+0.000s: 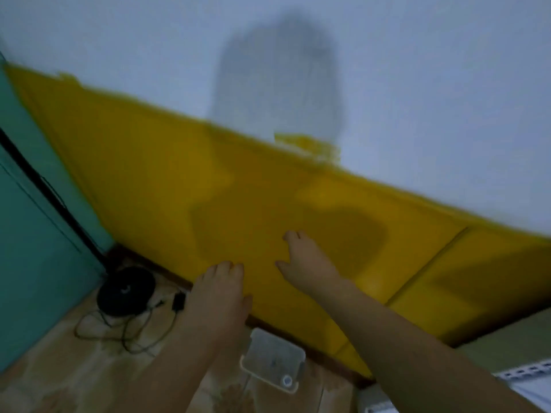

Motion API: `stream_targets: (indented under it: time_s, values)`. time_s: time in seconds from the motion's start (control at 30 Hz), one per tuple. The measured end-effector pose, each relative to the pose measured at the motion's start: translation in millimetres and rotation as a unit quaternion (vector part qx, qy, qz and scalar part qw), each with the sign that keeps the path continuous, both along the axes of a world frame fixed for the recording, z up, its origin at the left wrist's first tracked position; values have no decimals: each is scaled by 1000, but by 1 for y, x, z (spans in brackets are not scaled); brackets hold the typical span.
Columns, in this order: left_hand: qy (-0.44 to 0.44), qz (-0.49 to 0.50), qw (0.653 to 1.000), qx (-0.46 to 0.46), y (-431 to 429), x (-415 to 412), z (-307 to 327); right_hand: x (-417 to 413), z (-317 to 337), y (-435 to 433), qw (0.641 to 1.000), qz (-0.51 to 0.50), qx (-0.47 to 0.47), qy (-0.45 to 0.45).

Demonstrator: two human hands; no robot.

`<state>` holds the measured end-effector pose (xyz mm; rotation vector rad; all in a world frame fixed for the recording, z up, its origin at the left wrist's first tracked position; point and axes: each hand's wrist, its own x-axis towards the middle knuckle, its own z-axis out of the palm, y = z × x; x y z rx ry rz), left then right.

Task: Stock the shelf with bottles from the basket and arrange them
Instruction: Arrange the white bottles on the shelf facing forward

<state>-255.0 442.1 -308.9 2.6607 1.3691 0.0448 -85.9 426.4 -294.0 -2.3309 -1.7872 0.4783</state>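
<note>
At the lower right corner, a white slotted edge [524,375] is cut off by the frame; whether it belongs to the basket or the shelf cannot be told through the blur. Both hands are held out, grasping nothing, before the yellow lower wall [149,174]: the left hand [217,293] with fingers loosely bent, the right hand [307,260] spread. On the patterned floor [59,368] a clear plastic container [272,360] and a black round device [126,290] with cables are seen, beside a teal door [29,263].

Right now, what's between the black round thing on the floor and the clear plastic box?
Head view: the left hand and forearm cross that stretch, with a small black plug and tangled cable beside the black round thing.
</note>
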Motion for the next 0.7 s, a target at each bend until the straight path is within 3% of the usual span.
stream_targets:
  time_s: [0.3,0.7]
  values:
    - [-12,-16,996,92,-57,-11,179,-15,201,-88,989,-45,120,-70]
    - [-93,-153,973,145,-220,-12,303,-43,326,-306,956,-164,192,-145]
